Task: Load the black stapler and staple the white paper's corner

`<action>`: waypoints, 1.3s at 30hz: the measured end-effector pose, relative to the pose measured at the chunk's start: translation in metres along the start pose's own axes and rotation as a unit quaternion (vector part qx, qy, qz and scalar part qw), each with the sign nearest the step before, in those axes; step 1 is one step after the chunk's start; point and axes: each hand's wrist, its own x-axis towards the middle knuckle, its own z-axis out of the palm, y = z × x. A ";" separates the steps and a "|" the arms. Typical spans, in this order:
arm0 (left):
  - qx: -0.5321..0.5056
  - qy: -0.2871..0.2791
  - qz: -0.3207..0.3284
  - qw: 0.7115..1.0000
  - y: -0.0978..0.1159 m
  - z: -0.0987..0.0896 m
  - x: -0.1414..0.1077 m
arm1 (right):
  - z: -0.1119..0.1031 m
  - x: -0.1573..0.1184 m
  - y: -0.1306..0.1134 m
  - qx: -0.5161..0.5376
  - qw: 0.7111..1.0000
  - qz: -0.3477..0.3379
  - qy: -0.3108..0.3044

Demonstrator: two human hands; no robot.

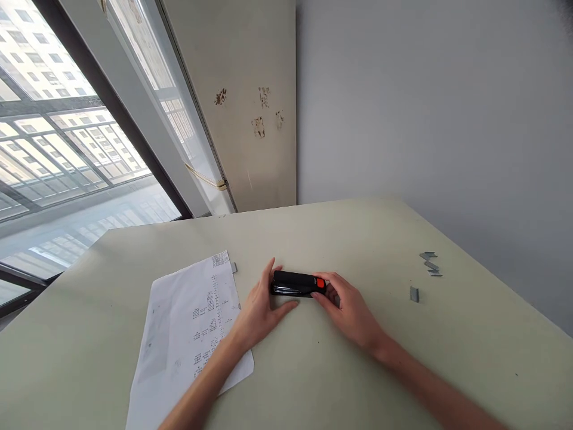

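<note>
A black stapler (293,283) with a red patch at its right end lies lengthwise across the pale table in front of me. My right hand (347,303) grips its right end, thumb at the near side and index finger along the far side. My left hand (259,307) is at the stapler's left end, thumb stretched out apart from the near side and fingers spread up behind the end. Whether its palm touches the stapler I cannot tell. Beneath my left forearm is a printed paper sheet (179,328), its right edge beside that hand.
Several strips of grey staples (431,264) lie toward the table's right side, with a separate staple strip (414,294) nearer to me. A small grey piece (233,267) sits by the paper's top corner. The table (358,233) meets a grey wall; a window (67,131) is at left.
</note>
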 end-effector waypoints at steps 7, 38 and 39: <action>0.161 0.030 0.029 0.986 -0.036 -0.044 0.058 | 0.004 -0.004 0.000 0.021 0.999 0.028 0.022; 0.244 0.173 -0.158 0.941 -0.107 -0.090 0.018 | 0.004 -0.008 -0.003 -0.025 0.999 0.028 -0.017; 0.237 0.174 -0.147 0.944 -0.104 -0.087 0.021 | 0.004 -0.008 -0.002 -0.029 0.999 0.025 -0.018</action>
